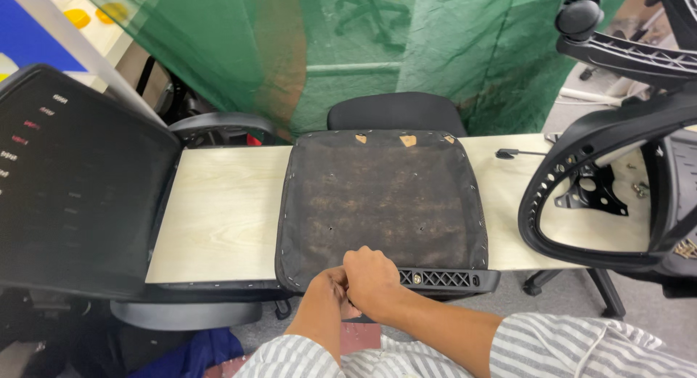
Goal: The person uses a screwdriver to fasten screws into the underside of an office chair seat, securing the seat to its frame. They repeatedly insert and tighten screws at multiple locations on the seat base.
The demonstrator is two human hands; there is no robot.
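An upturned black seat cushion (381, 196), its underside worn brown with staples round the rim, lies on a pale wooden table (225, 211). Both hands are bunched together at the middle of its front edge. My right hand (374, 276) is a closed fist pressed on that edge. My left hand (328, 282) tucks in against it from the left with fingers curled, partly hidden. What the fingers grip underneath is not visible. A black slotted plastic bracket (444, 278) runs along the seat's front edge just right of my hands.
A black mesh backrest (72, 182) leans over the table's left end. A black chair frame with armrest (602, 189) and a metal bracket (592, 193) fill the right end. A small dark tool (508, 153) lies behind the seat. Green netting (363, 44) hangs beyond.
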